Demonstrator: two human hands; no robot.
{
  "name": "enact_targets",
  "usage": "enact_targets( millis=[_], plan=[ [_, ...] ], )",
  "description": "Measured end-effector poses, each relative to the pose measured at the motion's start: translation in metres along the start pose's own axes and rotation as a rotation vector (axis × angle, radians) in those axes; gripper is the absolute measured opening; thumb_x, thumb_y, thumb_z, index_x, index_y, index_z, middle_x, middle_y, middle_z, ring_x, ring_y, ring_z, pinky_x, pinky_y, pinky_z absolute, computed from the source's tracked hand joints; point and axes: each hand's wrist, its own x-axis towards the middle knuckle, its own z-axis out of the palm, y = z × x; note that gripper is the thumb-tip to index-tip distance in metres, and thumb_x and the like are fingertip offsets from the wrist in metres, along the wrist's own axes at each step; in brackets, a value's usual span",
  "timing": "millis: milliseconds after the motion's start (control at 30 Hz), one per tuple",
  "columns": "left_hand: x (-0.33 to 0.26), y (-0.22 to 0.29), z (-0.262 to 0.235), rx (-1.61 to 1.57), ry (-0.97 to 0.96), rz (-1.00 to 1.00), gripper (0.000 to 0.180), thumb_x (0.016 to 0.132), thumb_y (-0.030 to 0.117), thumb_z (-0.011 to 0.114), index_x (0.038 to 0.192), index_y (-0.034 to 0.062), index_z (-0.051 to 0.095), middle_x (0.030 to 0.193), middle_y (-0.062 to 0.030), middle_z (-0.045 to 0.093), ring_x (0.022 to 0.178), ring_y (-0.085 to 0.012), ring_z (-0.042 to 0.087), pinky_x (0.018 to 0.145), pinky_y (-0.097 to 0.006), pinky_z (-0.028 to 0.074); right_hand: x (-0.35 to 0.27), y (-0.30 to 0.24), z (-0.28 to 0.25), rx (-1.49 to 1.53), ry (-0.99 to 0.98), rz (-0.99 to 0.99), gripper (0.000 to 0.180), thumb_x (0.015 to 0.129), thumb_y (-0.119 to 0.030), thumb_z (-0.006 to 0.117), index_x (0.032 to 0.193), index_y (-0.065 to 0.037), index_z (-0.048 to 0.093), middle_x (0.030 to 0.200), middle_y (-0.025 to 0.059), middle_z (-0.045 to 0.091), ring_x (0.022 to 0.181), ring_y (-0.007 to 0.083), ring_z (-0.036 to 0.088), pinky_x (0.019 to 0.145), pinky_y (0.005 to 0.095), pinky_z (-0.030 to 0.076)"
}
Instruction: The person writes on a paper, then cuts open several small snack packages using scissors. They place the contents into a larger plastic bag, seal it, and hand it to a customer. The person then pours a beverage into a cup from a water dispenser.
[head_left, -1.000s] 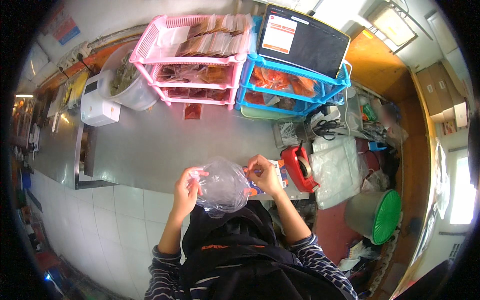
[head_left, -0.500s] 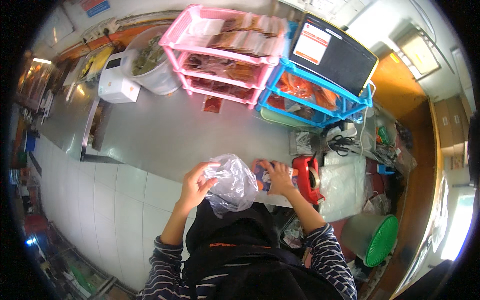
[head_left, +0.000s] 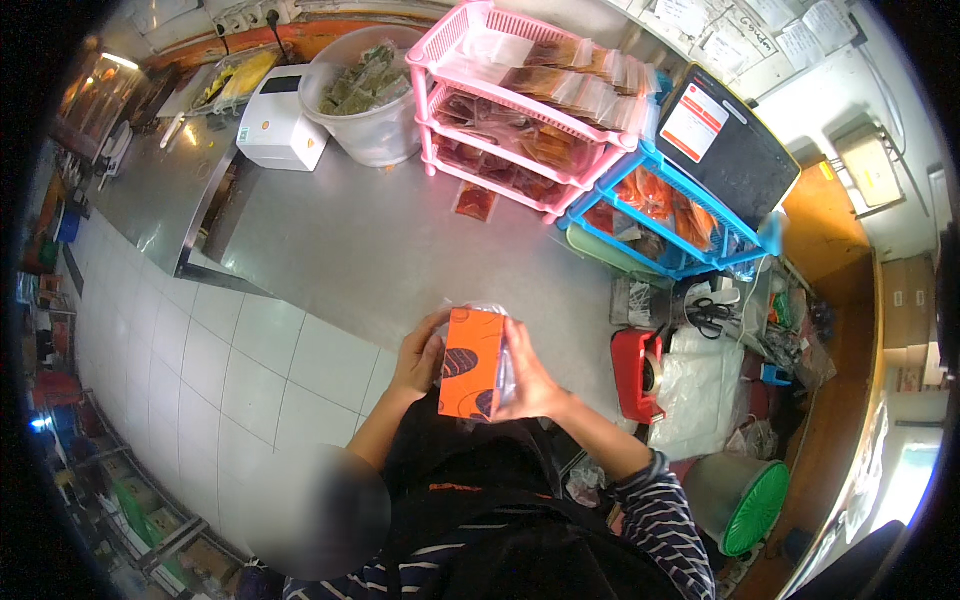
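I hold an orange box (head_left: 471,362) with dark markings upright in front of my chest, over the near edge of the steel counter (head_left: 380,250). My left hand (head_left: 417,355) grips its left side and my right hand (head_left: 527,375) grips its right side. A thin clear plastic wrap (head_left: 506,368) clings around the box on the right side and top. Both sleeves are striped, and a dark apron covers my front.
A pink rack (head_left: 520,110) and a blue rack (head_left: 670,215) with packets stand at the back of the counter. A white tub (head_left: 365,85), a white label printer (head_left: 280,130), a red tape dispenser (head_left: 640,370), scissors (head_left: 710,315) and a green-lidded bucket (head_left: 745,500) are around.
The crumpled clear bag I held earlier is now drawn tight around an orange box, which stands upright between both hands. My view has shifted slightly.
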Motion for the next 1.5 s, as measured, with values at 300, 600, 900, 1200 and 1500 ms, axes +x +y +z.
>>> enact_targets(
  millis=[300, 600, 900, 1200, 1500],
  plan=[
    [-0.007, 0.032, 0.003, 0.286, -0.259, -0.075, 0.046, 0.088, 0.005, 0.053, 0.133, 0.006, 0.041, 0.14, -0.0121, 0.037, 0.117, -0.0266, 0.049, 0.086, -0.031, 0.049, -0.008, -0.012, 0.001, -0.829, -0.301, 0.415, 0.118, 0.047, -0.021, 0.084, 0.143, -0.023, 0.016, 0.125, 0.0234, 0.035, 0.115, 0.0391, 0.038, 0.098, 0.0486, 0.031],
    [0.006, 0.085, 0.052, 0.443, -0.544, 0.165, 0.058, 0.082, 0.002, 0.055, 0.136, 0.0099, 0.035, 0.129, -0.0138, 0.049, 0.094, -0.0307, 0.06, 0.077, -0.034, 0.051, -0.069, 0.056, 0.026, -0.872, -0.336, 0.721, 0.08, 0.075, -0.021, 0.06, 0.143, -0.019, 0.018, 0.128, 0.0227, 0.039, 0.116, 0.0402, 0.04, 0.101, 0.0501, 0.026],
    [0.049, 0.113, 0.058, 0.134, -0.617, -0.21, 0.014, 0.086, 0.01, 0.057, 0.095, 0.0008, 0.051, 0.078, -0.0073, 0.06, 0.071, -0.0147, 0.059, 0.067, -0.028, 0.047, -0.113, -0.024, -0.102, -0.952, -0.428, 0.587, 0.052, 0.078, -0.035, 0.058, 0.119, -0.005, 0.05, 0.117, 0.0142, 0.054, 0.112, 0.0282, 0.05, 0.098, 0.0428, 0.035],
    [0.021, 0.103, 0.137, 0.061, -0.905, -0.215, 0.047, 0.076, 0.007, 0.069, 0.109, 0.0064, 0.037, 0.081, -0.0033, 0.053, 0.07, -0.0102, 0.055, 0.06, -0.024, 0.046, -0.063, -0.118, -0.125, -0.76, -0.187, -0.216, 0.017, 0.068, -0.016, 0.056, 0.081, -0.006, 0.055, 0.089, 0.0057, 0.055, 0.087, 0.0216, 0.056, 0.082, 0.0352, 0.046],
    [-0.026, 0.061, 0.185, 0.127, -0.523, -0.03, 0.03, 0.08, 0.008, 0.064, 0.105, 0.0031, 0.047, 0.089, -0.0064, 0.055, 0.077, -0.018, 0.057, 0.07, -0.032, 0.049, -0.078, 0.039, -0.005, -0.108, 0.808, 0.594, 0.031, 0.075, -0.021, 0.062, 0.103, -0.008, 0.058, 0.109, 0.0153, 0.056, 0.106, 0.0286, 0.054, 0.09, 0.042, 0.041]
  ],
)
